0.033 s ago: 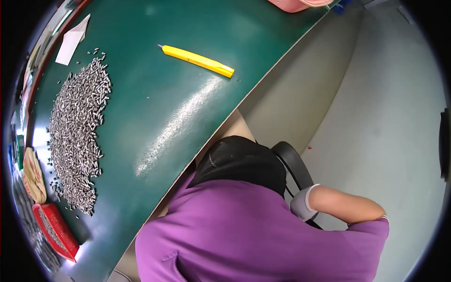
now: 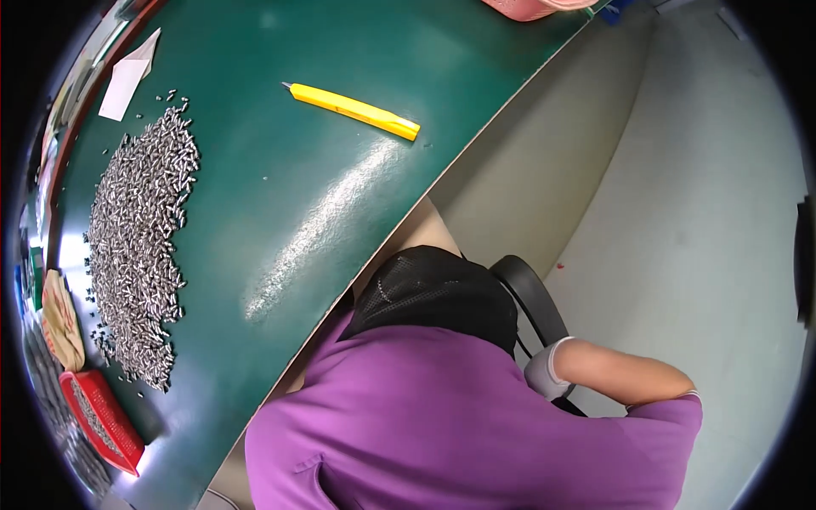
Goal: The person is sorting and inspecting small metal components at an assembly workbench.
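My right hand (image 2: 544, 370), in a white glove, reaches back beside my purple shirt (image 2: 459, 425) and rests against the black rim of a chair (image 2: 534, 299). Its fingers are partly hidden, so its grip is unclear. My left hand is out of sight. A black mesh cloth (image 2: 433, 293) lies at my lap below the table edge. On the green table (image 2: 340, 212) lies a yellow utility knife (image 2: 353, 110), well away from my hand. A long heap of small metal pins (image 2: 140, 246) covers the table's left side.
A white folded paper (image 2: 127, 76) lies at the far left of the table. A red mesh basket (image 2: 102, 421) sits at the lower left, with a tan cloth (image 2: 61, 319) above it. A pink object (image 2: 531, 8) shows at the top edge. Pale floor (image 2: 697, 238) spreads to the right.
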Motion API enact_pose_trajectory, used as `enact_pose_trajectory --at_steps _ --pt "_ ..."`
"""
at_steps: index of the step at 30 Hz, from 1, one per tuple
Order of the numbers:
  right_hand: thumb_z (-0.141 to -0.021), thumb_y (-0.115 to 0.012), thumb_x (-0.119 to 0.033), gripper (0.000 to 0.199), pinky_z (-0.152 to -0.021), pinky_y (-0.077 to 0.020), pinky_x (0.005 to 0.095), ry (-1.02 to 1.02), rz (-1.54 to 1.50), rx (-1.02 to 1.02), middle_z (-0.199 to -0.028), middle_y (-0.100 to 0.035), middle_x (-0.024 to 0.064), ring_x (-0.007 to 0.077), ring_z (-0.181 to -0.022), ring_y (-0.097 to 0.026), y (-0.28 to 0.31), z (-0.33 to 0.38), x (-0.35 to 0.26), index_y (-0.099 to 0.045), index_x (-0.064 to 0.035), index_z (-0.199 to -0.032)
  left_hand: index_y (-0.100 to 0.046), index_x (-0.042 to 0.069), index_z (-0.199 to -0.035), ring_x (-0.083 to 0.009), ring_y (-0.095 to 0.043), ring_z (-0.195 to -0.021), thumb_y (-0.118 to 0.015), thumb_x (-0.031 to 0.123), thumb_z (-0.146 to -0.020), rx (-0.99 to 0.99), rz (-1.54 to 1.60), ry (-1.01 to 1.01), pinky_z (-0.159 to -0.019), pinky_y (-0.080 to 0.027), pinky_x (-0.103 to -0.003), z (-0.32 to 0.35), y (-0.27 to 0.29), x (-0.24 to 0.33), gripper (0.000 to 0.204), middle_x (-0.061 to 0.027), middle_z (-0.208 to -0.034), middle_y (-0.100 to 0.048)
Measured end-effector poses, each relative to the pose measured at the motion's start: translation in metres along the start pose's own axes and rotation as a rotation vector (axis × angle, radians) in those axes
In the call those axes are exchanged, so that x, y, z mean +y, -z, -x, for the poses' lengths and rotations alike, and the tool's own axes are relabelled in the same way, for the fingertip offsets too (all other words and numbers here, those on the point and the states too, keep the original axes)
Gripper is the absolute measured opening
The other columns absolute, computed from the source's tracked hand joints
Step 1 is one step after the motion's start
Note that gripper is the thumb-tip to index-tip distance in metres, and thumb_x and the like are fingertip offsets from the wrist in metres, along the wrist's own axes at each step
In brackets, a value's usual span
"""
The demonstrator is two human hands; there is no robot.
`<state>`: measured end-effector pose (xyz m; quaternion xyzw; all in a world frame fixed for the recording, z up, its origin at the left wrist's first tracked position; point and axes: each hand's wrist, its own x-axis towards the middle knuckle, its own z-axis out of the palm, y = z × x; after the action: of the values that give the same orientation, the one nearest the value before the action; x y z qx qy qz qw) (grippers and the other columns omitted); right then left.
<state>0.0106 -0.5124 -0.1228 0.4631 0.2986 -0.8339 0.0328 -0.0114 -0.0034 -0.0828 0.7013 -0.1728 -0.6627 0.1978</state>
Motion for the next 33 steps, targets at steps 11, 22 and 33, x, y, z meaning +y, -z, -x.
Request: enact_pose_trajectory --at_steps 11,22,33 --pt "-0.085 -0.059 -0.048 0.042 -0.046 -0.0417 0.0258 -0.041 -0.860 -0.041 -0.066 -0.058 0.0002 0.0095 -0.048 -0.050 -0.012 -0.030 0.040 -0.067 -0.0076 -0.093 -0.068 0.005 -0.088 -0.0324 -0.064 -0.074 -0.060 0.020 -0.079 0.083 0.112 0.042 -0.067 -0.051 -0.036 0.009 -0.020 -0.006 0.019 -0.0162 -0.083 -0.067" --pt "-0.079 -0.057 -0.036 0.038 -0.076 -0.0513 0.0401 -0.347 -0.158 0.264 -0.098 -0.069 0.0134 0.0301 -0.088 -0.067 0.023 0.001 0.000 -0.071 -0.0083 -0.101 -0.068 0.005 -0.088 -0.0322 -0.064 -0.073 -0.061 0.019 -0.079 0.171 0.170 0.066 -0.067 -0.051 -0.035 0.017 -0.018 -0.009 0.018 -0.0164 -0.082 -0.067" --pt "-0.083 -0.056 -0.028 0.024 -0.071 -0.0501 0.0356 0.210 -0.128 0.885 -0.083 -0.068 0.0093 0.0265 -0.078 -0.064 0.107 0.179 -0.040 -0.070 -0.0109 -0.091 -0.068 0.005 -0.088 -0.0320 -0.064 -0.073 -0.061 0.019 -0.079 0.285 0.280 0.131 -0.067 -0.051 -0.035 0.036 -0.033 0.005 0.018 -0.0165 -0.082 -0.066"
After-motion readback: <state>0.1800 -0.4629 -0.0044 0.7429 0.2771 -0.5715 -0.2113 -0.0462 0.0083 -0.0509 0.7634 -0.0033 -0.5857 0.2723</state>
